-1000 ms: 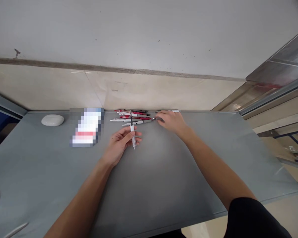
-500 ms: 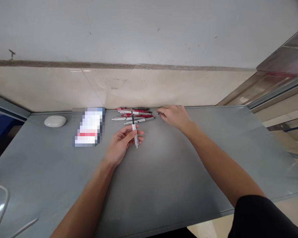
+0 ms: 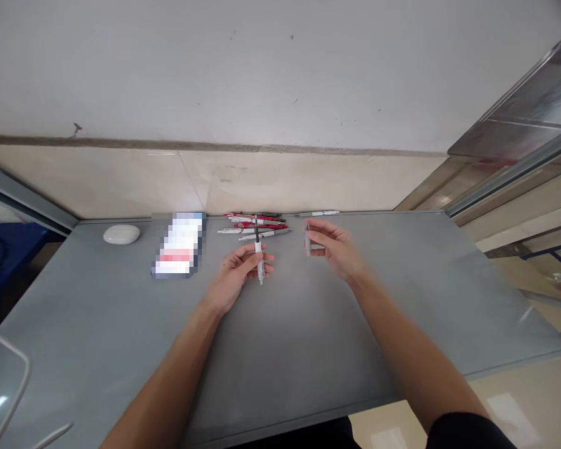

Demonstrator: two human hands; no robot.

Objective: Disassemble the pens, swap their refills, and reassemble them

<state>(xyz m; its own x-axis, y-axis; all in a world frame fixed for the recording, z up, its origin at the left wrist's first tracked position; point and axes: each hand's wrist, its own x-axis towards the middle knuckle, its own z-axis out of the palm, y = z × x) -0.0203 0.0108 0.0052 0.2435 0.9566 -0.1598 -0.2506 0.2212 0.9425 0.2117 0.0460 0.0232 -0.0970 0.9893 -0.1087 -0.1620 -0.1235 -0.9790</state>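
Note:
My left hand (image 3: 240, 271) pinches a white pen (image 3: 260, 262) upright between thumb and fingers. A dark, thin refill sticks up bare from the pen's top end. To the right, my right hand (image 3: 334, 246) is closed on a clear pen barrel (image 3: 307, 242) with a pointed upper end, held apart from the pen. Behind the hands lies a loose pile of pens (image 3: 262, 223), some red and some white, partly overlapping. One separate white pen (image 3: 322, 214) rests along the back edge, just behind my right hand.
A phone with a blurred screen (image 3: 178, 244) lies left of the pens. Farther left sits a white, rounded case (image 3: 121, 234). A white cable (image 3: 16, 399) curls over the near left corner of the grey table (image 3: 290, 349). A tiled wall (image 3: 285, 181) closes off the back.
My right hand has come back from the table's rear edge, lifting the clear barrel toward my left hand. The white pen behind it now shows. My left hand keeps its grip.

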